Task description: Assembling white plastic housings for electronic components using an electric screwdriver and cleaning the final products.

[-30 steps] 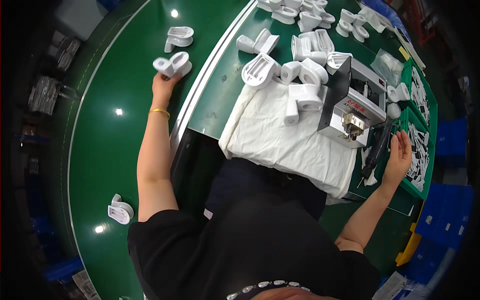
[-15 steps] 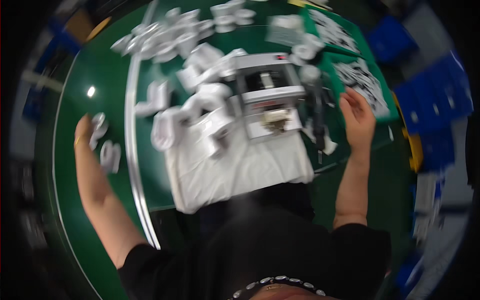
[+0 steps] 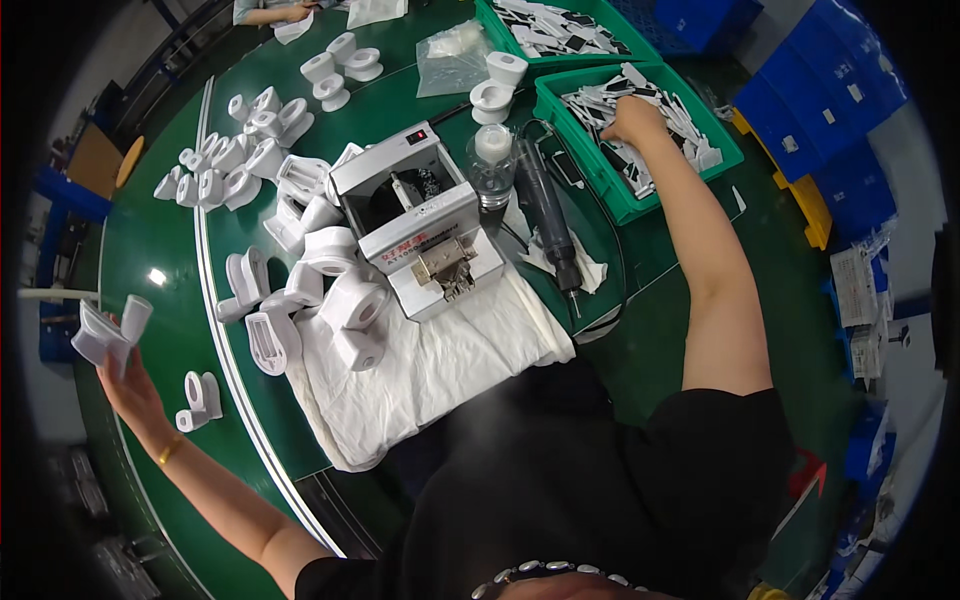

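At the far left my left hand (image 3: 133,392) is raised over the table edge, its fingers closed round a white plastic miniature toilet (image 3: 106,335). Another miniature toilet (image 3: 199,401) lies on the green table just right of that hand. My right hand (image 3: 637,122) reaches into the nearer green bin (image 3: 620,205). Its fingers bend down into a pile of flat white pieces with black patches (image 3: 690,125). The fingertips are partly hidden there, and I cannot make out what they pinch.
A grey-and-white benchtop machine (image 3: 425,225) stands mid-table beside a white cloth (image 3: 440,370). Several miniature toilets (image 3: 330,250) crowd its left. A black electric screwdriver (image 3: 548,205), a clear bottle (image 3: 492,170) and a second green bin (image 3: 570,57) stand to the right. Another person's hand (image 3: 296,12) shows far off.
My left hand has lifted a miniature toilet off the table and moved outward to the left. My right hand has moved forward into the nearer green bin. The view has turned.
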Action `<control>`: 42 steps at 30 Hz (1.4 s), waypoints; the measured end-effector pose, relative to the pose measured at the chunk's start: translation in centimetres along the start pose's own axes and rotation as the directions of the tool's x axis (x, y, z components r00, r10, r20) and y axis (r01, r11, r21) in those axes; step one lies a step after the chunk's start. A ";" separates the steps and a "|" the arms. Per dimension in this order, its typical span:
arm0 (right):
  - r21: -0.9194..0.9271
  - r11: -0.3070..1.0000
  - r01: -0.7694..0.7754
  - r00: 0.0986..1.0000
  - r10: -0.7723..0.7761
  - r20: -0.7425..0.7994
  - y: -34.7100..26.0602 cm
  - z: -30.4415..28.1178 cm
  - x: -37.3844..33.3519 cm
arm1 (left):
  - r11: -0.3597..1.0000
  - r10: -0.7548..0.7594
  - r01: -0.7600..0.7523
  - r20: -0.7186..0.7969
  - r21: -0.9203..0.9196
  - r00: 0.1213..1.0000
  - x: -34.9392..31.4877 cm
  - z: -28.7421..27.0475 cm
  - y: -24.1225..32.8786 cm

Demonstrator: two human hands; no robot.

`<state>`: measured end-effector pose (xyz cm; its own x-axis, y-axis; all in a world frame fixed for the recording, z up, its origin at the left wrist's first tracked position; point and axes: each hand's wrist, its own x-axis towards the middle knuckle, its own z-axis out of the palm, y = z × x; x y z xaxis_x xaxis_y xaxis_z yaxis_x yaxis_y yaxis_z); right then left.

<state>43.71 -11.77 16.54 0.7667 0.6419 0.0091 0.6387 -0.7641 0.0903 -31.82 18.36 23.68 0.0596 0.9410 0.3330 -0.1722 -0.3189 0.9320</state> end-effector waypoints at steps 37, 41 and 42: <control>0.939 -0.086 0.333 0.762 -0.562 -0.322 -10.6 -7.4 -28.8 | 0.986 -0.162 0.117 0.553 0.116 0.818 -33.8 26.4 -3.7; 0.938 0.023 0.346 0.686 -0.688 -0.236 -12.3 -5.9 -31.7 | 0.987 -0.162 0.141 0.560 0.081 0.813 -33.9 27.2 -2.8; 0.957 0.026 0.289 0.692 -0.697 -0.190 -12.4 -5.6 -31.8 | 0.983 -0.183 0.165 0.558 0.084 0.809 -33.9 27.1 -2.7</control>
<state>11.05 -22.31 20.68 0.0731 0.9884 0.1329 0.3000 0.1053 -0.9481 -6.70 -15.77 13.77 0.6284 0.7571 0.1786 -0.0772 -0.1678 0.9828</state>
